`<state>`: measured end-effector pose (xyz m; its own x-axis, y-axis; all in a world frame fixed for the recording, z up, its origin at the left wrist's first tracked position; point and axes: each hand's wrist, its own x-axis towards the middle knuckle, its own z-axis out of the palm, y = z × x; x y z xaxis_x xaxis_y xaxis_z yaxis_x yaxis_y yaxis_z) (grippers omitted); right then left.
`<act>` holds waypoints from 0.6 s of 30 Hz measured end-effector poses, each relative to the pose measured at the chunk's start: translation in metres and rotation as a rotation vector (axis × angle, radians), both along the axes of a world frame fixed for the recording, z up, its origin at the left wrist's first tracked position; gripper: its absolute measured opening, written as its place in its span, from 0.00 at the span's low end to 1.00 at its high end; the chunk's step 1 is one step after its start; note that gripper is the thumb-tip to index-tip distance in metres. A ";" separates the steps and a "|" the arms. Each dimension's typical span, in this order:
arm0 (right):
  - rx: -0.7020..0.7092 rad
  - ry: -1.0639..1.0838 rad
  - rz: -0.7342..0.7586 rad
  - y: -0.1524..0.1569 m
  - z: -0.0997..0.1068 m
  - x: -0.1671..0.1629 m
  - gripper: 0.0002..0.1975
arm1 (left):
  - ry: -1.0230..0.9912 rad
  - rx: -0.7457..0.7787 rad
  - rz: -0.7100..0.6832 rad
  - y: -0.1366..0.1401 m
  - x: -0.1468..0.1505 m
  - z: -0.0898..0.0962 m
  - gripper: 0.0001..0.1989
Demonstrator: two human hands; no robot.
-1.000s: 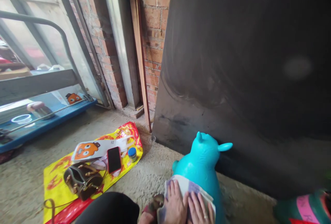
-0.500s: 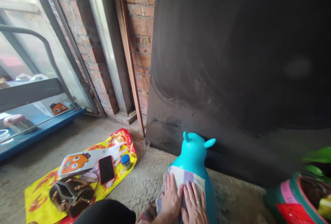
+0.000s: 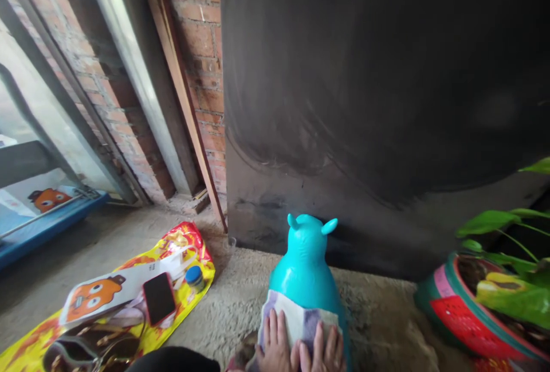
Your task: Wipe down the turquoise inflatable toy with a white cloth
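Observation:
A turquoise inflatable animal toy (image 3: 306,269) stands on the concrete floor, its head and ears facing the dark panel. A white and lilac checked cloth (image 3: 296,321) is draped over its back. My left hand (image 3: 274,349) lies flat on the cloth's left part, fingers together. My right hand (image 3: 325,352) lies flat on its right part beside the left, a ring on one finger. Both hands press the cloth against the toy; their wrists are cut off by the bottom edge.
A large dark panel (image 3: 378,102) leans on the brick wall (image 3: 197,45) behind the toy. On the left lies a yellow-red bag (image 3: 180,243) with a phone (image 3: 158,298), a blue-capped jar (image 3: 195,277) and a brown handbag (image 3: 81,352). A painted plant pot (image 3: 459,309) stands right.
The view has swung right and down: the plant pot has come into sight and the bag has slid left. Both hands stay flat on the cloth, now lower in the picture.

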<state>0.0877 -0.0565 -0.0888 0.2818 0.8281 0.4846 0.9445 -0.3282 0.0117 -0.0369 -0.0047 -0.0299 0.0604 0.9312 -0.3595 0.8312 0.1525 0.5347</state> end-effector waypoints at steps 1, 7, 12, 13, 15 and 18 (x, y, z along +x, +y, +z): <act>-0.024 0.049 -0.033 0.012 0.003 0.001 0.25 | 0.060 0.000 -0.027 0.004 0.011 0.004 0.38; -0.160 0.269 -0.094 0.073 0.031 0.013 0.28 | 0.200 0.024 -0.131 0.045 0.037 0.024 0.35; -0.180 0.303 -0.096 0.081 0.039 0.013 0.29 | 0.096 -0.022 -0.195 0.056 0.020 0.021 0.38; -0.170 0.303 -0.092 0.076 0.039 0.012 0.29 | 0.082 -0.031 -0.217 0.053 0.014 0.018 0.39; -0.136 0.305 -0.091 0.063 0.036 0.009 0.29 | 0.063 -0.028 -0.267 0.042 0.000 0.011 0.40; -0.051 0.297 -0.093 0.033 0.024 0.002 0.29 | 0.066 0.034 -0.340 0.016 -0.016 0.001 0.44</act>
